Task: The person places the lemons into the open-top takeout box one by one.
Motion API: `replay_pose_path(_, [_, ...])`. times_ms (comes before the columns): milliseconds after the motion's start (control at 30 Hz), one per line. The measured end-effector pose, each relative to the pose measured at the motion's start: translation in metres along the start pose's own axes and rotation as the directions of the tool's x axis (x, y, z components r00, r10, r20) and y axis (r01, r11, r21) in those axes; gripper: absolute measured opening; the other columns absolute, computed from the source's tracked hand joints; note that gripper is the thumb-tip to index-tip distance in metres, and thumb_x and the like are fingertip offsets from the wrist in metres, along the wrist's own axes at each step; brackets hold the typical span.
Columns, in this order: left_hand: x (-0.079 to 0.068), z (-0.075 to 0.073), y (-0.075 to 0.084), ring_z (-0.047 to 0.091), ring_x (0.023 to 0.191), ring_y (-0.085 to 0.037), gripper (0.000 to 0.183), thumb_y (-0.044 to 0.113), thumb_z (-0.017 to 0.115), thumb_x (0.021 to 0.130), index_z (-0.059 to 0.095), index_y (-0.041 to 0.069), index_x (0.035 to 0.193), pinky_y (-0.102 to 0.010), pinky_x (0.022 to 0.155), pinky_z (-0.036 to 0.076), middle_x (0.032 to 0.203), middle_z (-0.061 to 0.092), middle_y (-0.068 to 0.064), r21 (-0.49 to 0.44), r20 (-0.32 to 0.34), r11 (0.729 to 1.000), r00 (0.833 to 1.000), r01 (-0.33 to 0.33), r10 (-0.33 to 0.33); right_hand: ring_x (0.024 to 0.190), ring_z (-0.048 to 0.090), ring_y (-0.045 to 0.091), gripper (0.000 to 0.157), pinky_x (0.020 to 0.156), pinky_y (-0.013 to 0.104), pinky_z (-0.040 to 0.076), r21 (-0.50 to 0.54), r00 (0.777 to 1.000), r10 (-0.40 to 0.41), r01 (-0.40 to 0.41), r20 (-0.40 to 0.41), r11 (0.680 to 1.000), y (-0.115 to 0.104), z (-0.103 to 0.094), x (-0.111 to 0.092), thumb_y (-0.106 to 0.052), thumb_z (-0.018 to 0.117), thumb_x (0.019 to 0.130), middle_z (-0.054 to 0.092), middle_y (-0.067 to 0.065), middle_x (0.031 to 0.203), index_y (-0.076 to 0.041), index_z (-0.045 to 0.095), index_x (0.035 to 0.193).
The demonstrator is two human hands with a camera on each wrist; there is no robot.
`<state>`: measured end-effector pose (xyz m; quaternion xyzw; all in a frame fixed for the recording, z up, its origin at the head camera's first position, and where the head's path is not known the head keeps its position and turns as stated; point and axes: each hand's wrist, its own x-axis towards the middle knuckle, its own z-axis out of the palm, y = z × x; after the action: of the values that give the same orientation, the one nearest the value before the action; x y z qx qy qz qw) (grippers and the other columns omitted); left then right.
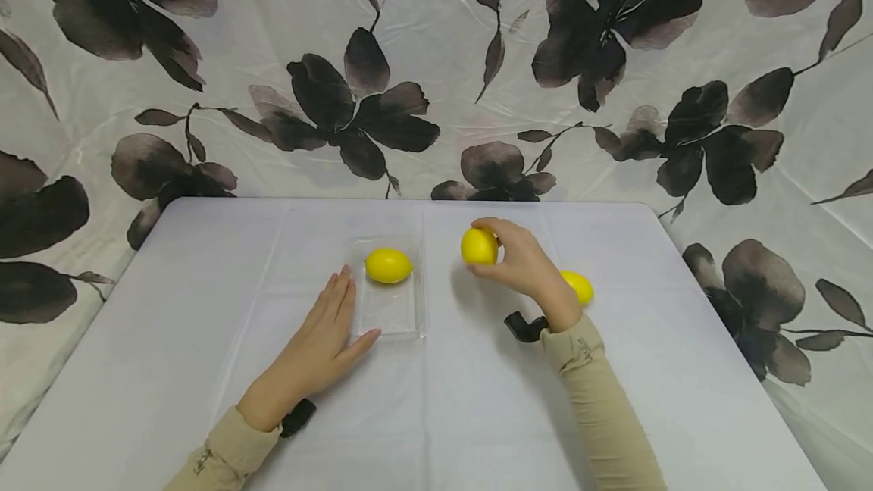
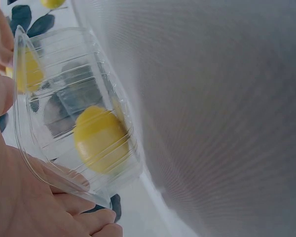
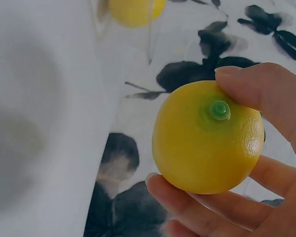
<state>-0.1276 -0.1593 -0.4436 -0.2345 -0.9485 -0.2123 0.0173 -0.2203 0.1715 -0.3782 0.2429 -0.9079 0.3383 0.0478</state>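
Between thumb and fingers, my right hand [image 1: 521,264] holds a yellow lemon [image 1: 479,246] above the table, to the right of a clear plastic tray [image 1: 389,318]. The right wrist view shows this lemon [image 3: 207,140] close up, its green stem tip facing the camera. Another lemon [image 1: 389,266] lies in the far half of the tray. My left hand [image 1: 314,343] rests at the tray's left side with straight fingers, the thumb by its near edge. In the left wrist view the tray wall [image 2: 64,89] stands beside the palm, with the lemon [image 2: 101,138] seen through it.
A third lemon [image 1: 577,287] lies on the white table [image 1: 477,415], partly hidden behind my right wrist. Black wrist cameras are strapped under both wrists. Behind the table's far edge hangs a floral cloth [image 1: 436,82].
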Motion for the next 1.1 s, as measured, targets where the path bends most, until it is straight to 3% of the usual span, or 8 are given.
replay_pose_path(333, [-0.001,0.0,0.0,0.004,0.149,-0.044,0.088,0.049,0.05,0.101,0.014,-0.015,0.151,-0.057,0.118,0.014,0.163,-0.002,-0.023,-0.002,0.002,1.0,1.0,0.0,0.0,0.099,0.058,0.022,0.061,0.088,0.037,0.05,0.012,0.998,-0.051,0.05,0.027,0.999,-0.033,0.014,0.007,-0.022,0.084,0.078,0.062,0.008,0.127,-0.004,0.059,0.131])
replay_pose_path(600, [-0.002,-0.001,0.001,0.003,0.149,-0.044,0.089,0.049,0.05,0.101,0.013,-0.015,0.151,-0.058,0.118,0.015,0.163,-0.001,-0.024,-0.005,0.008,1.0,1.0,0.006,-0.005,0.114,0.059,0.022,0.06,0.099,0.04,0.048,-0.026,0.992,-0.073,0.076,0.101,0.997,-0.057,0.037,0.01,-0.028,0.082,0.079,0.062,0.006,0.129,-0.01,0.059,0.132])
replay_pose_path(933, [-0.002,0.0,0.001,0.004,0.149,-0.044,0.089,0.05,0.05,0.101,0.014,-0.014,0.152,-0.057,0.118,0.015,0.164,-0.001,-0.023,-0.004,0.008,1.0,1.0,0.005,-0.005,0.104,0.064,0.023,0.06,0.091,0.04,0.05,-0.153,0.981,-0.128,0.151,0.149,0.977,-0.067,0.063,0.01,-0.034,0.082,0.076,0.067,0.006,0.121,-0.012,0.062,0.128])
replay_pose_path(1100, [-0.002,-0.001,0.001,0.004,0.149,-0.044,0.089,0.049,0.051,0.101,0.015,-0.015,0.151,-0.057,0.118,0.015,0.163,-0.001,-0.024,-0.001,0.008,1.0,1.0,0.004,-0.004,0.093,0.06,0.021,0.058,0.082,0.036,0.048,-0.218,0.975,-0.149,0.182,0.163,0.959,-0.065,0.073,0.009,-0.039,0.083,0.075,0.07,0.005,0.113,-0.013,0.065,0.124])
